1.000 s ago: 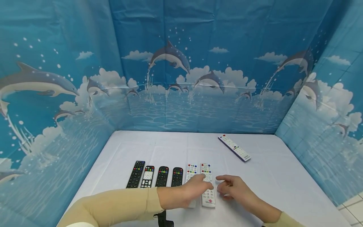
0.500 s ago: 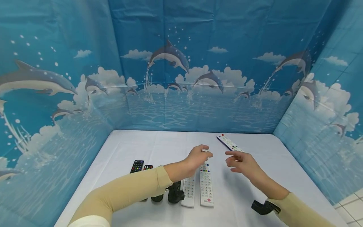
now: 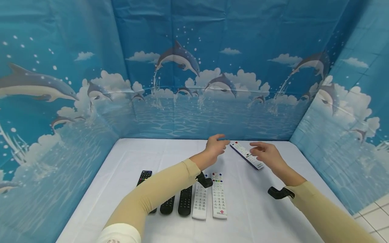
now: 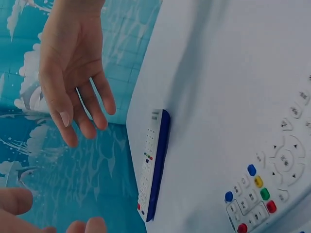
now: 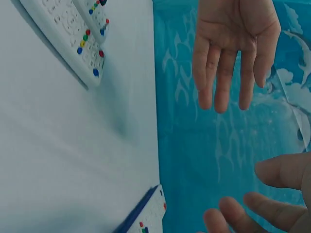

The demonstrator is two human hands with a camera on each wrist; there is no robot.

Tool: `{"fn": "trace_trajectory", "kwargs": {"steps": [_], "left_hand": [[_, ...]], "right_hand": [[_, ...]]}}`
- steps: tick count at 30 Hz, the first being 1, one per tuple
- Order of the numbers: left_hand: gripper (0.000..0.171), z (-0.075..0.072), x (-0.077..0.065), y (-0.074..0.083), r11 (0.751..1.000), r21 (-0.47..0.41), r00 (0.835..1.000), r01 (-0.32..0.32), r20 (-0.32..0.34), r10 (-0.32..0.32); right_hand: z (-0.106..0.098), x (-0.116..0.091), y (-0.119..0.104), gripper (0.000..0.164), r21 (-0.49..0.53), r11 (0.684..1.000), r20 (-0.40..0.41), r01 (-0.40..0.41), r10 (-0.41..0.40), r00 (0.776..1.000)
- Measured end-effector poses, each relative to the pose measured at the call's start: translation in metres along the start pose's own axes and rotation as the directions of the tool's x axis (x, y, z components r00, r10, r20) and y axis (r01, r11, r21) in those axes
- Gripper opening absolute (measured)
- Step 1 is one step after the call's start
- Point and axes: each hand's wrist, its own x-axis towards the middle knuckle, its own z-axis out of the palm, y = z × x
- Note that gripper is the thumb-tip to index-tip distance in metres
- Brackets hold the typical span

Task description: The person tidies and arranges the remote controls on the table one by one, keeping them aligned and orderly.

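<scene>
A white remote control with a dark blue underside (image 3: 247, 155) lies slanted near the back of the table. My left hand (image 3: 215, 147) hovers just left of its far end, fingers loosely extended and holding nothing. On the other side, my right hand (image 3: 267, 154) is over its right edge, also empty, with fingers relaxed. In the left wrist view the slanted remote (image 4: 154, 165) lies on the cloth below both hands, apart from them. The right wrist view shows the left hand (image 5: 233, 53) with its fingers spread and straight.
Two white remotes stand side by side, the right one (image 3: 219, 199) fully visible and the left one (image 3: 200, 202) partly under the left wrist strap. Several black remotes (image 3: 185, 202) lie left of them, partly hidden by my left sleeve. A dolphin-print curtain (image 3: 194, 114) borders the white table (image 3: 249, 209).
Both hands have moved away from the white remotes in the row, forward to either side of the slanted remote. The remotes in the row stay on the table.
</scene>
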Motion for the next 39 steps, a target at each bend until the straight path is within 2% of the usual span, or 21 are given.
{"fn": "trace_trajectory", "kwargs": {"steps": [6, 10, 14, 19, 23, 27, 33, 39], "left_hand": [[0.044, 0.024, 0.024, -0.004, 0.994, -0.073, 0.993, 0.084, -0.073, -0.089], [0.049, 0.033, 0.037, -0.008, 0.97, -0.186, 0.982, 0.155, -0.077, -0.172], [0.054, 0.043, 0.048, -0.011, 0.928, -0.289, 0.959, 0.236, -0.086, -0.271], [0.06, 0.065, 0.058, -0.021, 0.894, -0.338, 0.924, 0.296, -0.137, -0.358], [0.061, 0.077, 0.063, -0.035, 0.877, -0.363, 0.911, 0.315, -0.142, -0.386], [0.069, 0.081, 0.062, -0.046, 0.877, -0.358, 0.912, 0.319, -0.137, -0.388], [0.068, 0.083, 0.062, -0.057, 0.866, -0.371, 0.899, 0.336, -0.149, -0.413], [0.061, 0.092, 0.073, -0.071, 0.855, -0.365, 0.883, 0.367, -0.151, -0.444]], "right_hand": [[-0.016, 0.028, 0.014, 0.06, 0.06, 0.995, 0.011, -0.075, 0.074, 0.997], [-0.029, 0.047, 0.028, 0.063, 0.144, 0.979, 0.042, -0.145, 0.14, 0.989], [-0.037, 0.063, 0.043, 0.062, 0.181, 0.959, 0.079, -0.218, 0.207, 0.975], [-0.039, 0.074, 0.067, 0.069, 0.15, 0.934, 0.104, -0.323, 0.31, 0.945], [-0.036, 0.076, 0.085, 0.066, 0.126, 0.928, 0.135, -0.351, 0.334, 0.933], [-0.028, 0.079, 0.093, 0.06, 0.09, 0.927, 0.146, -0.364, 0.349, 0.925], [-0.022, 0.084, 0.094, 0.056, 0.058, 0.924, 0.141, -0.377, 0.367, 0.92], [-0.022, 0.08, 0.094, 0.053, 0.067, 0.925, 0.177, -0.375, 0.359, 0.917]]}}
